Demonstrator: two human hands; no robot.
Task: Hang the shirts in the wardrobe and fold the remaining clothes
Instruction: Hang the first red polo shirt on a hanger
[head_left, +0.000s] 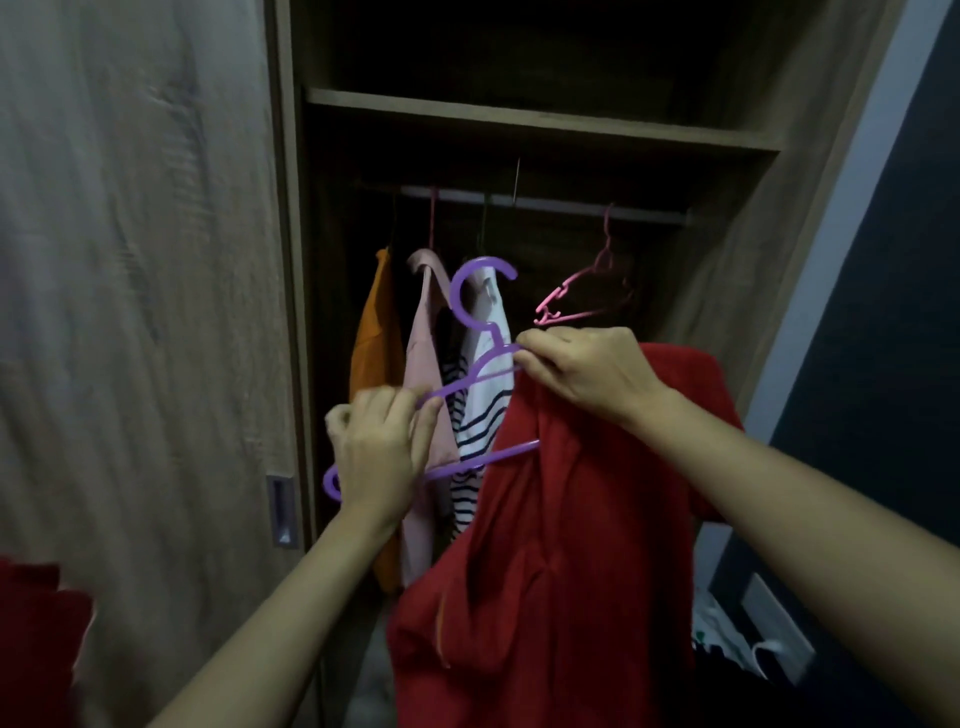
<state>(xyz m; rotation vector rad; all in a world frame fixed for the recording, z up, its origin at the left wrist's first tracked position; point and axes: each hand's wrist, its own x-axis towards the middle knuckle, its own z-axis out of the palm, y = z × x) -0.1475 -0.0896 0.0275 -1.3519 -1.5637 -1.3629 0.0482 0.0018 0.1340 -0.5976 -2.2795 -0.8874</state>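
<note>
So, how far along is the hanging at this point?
Done: an orange garment, a pink garment and a striped shirt hang on the rail. In hand: the left hand grips the purple hanger while the right hand pinches the red shirt at its arm. Left: getting it onto the rail; an empty pink hanger waits and more red cloth shows lower left.

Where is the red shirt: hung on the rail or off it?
Off the rail. The right hand pinches the red shirt against the purple hanger, the left hand grips the hanger's bare end, hook free.
</note>
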